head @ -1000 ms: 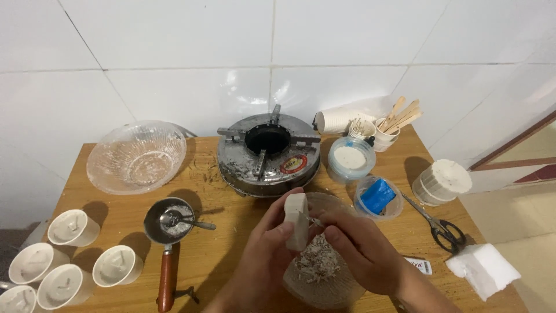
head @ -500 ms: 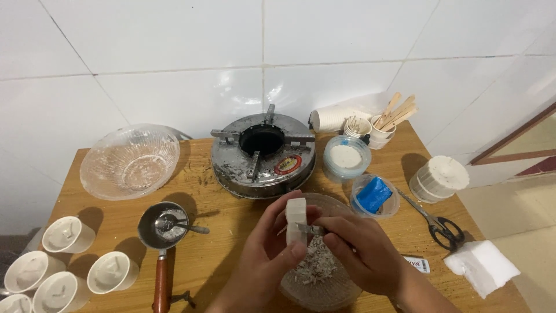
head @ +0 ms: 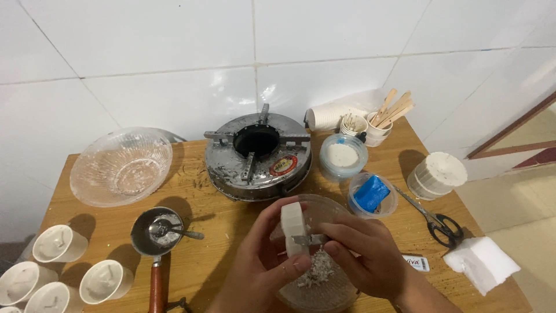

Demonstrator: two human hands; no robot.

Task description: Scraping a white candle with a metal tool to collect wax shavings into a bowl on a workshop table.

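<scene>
Left hand (head: 263,255): grasps a white wax block (head: 293,223), upright, over the near bowl.
Right hand (head: 362,252): pinches a small blade (head: 308,239), its edge against the block's side.
Block: near middle of the table, between both hands, above the bowl.
Bowl (head: 341,210): clear, under the hands, holding white shavings (head: 317,272).
Pan (head: 156,232): small, left of the hands, a spoon (head: 174,230) lying in it, wooden handle pointing near.
Stove (head: 258,155): round metal, just beyond the hands.
Glass bowl (head: 120,167): far left, near the wall.
Cups (head: 61,243): white, grouped at the near left edge.
Blue tub (head: 372,194): right of the hands; a white-filled tub (head: 343,156) beyond it.
Scissors (head: 437,219): right, near a white foam piece (head: 480,264).
Sticks (head: 391,110): wooden, standing in a cup at the far right.
Table (head: 214,226): wooden, against a tiled wall.
</scene>
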